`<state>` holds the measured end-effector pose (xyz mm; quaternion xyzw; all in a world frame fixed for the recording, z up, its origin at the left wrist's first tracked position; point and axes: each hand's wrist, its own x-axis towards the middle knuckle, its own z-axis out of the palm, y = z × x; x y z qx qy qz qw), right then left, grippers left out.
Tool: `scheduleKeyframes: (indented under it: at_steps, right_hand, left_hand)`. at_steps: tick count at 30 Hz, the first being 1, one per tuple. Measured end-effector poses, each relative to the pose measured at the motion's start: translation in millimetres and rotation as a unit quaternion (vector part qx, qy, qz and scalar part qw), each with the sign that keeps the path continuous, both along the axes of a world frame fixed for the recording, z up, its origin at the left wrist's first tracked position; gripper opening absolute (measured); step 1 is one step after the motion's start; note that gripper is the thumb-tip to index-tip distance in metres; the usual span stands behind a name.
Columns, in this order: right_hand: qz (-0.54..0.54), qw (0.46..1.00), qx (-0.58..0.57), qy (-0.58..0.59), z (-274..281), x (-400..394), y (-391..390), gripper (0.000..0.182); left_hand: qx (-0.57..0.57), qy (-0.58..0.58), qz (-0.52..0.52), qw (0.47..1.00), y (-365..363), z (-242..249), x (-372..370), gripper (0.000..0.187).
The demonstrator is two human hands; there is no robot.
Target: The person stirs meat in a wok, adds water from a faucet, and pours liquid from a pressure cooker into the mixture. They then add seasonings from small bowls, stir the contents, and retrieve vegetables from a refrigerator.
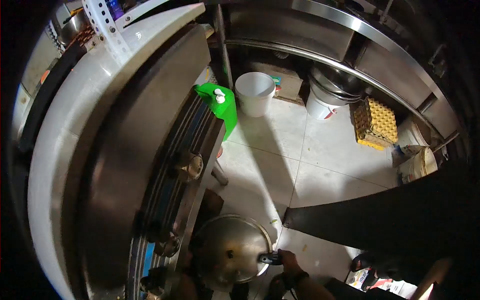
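Note:
My right hand [288,261] comes in from the lower edge, a dark band on its wrist. Its fingers are closed around a black side handle [270,258] of a large round metal pot with a lid [245,235]. The domed metal top has a small dark fitting near its centre and a shiny rim. Floor tiles show beside the pot, and feet are partly visible below it. A dim shape at the pot's lower left, my left hand [187,286] as far as I can make out, is in deep shadow with its fingers hidden.
A steel counter [135,110] runs along the left, with knobs on its front. Beyond stand a green jerrycan [230,107], a white bucket [255,95], metal bowls on another bucket [320,107] and yellow egg trays [377,122]. A dark surface [375,210] juts in from the right.

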<state>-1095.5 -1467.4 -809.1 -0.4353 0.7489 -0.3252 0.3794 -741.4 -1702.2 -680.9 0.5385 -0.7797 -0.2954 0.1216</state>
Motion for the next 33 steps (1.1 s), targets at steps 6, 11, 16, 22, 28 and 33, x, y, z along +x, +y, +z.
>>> scheduleKeyframes:
  at_steps: [6,11,16,22,28,33]
  right_hand:
    - [0.157,0.938,0.265,0.159,50,-27,29,0.028]
    - [-0.328,0.892,0.208,-0.23,161,-39,62,0.03]
    - [-0.382,0.878,0.228,-0.175,314,-58,57,0.031]
    - [0.135,0.899,0.257,0.329,452,-88,112,0.025]
    - [0.092,0.918,0.102,0.372,572,-85,156,0.019]
    - [-0.208,0.961,0.179,0.03,635,-64,181,0.043]
  left_hand:
    - [-0.026,0.057,-0.01,0.998,14,11,-11,0.065]
    - [0.165,0.358,0.18,0.901,74,145,-67,0.081]
    - [0.41,0.502,0.466,0.602,94,127,-43,0.044]
    - [0.426,0.482,0.405,0.65,156,181,-52,0.048]
    - [0.427,0.463,0.406,0.662,181,304,-53,0.049]
    - [0.401,0.441,0.312,0.74,186,457,-45,0.051]
